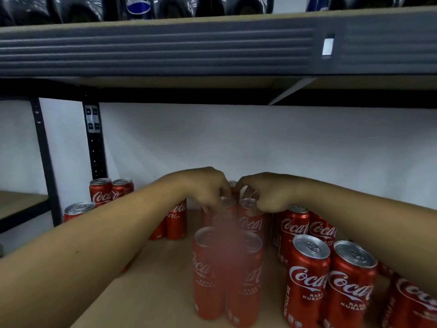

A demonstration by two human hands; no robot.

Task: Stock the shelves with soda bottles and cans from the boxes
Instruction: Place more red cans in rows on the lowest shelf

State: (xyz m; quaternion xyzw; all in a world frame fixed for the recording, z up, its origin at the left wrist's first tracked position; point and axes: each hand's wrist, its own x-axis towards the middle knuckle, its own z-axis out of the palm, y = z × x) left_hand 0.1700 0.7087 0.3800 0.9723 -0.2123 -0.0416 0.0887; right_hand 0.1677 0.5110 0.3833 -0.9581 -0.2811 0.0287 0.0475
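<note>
Well left of the left hand (208,192), by a black perforated steel upright (94,138), slim red aluminium cola cans with silver lids (100,191) stand upright in a small cluster. The left hand reaches deep over the tan fibreboard shelf (165,292), palm down, fingers curled onto the silver top of a red back-row can (227,201). Motion blur smears the fingertips, so I cannot tell whether they grip it or only nudge it.

Just right of that hand, almost knuckle to knuckle, the right hand (264,195) pinches the rim of the adjoining red can (248,205) with curled fingers. Both hands come from above, probably because the lids are the only parts free in so tight a pack. The smooth cylinders are likely being squared up wall to wall.

Nearer the person than either hand stands a blurred front pair of red cans (208,268). Right of the right hand, below its forearm, glossy red cans with ring-pull lids (309,268) stand with their white script facing forward. High above both hands, a ribbed grey metal beam (165,50) carries dark film-wrapped Pepsi bottles (138,5).
</note>
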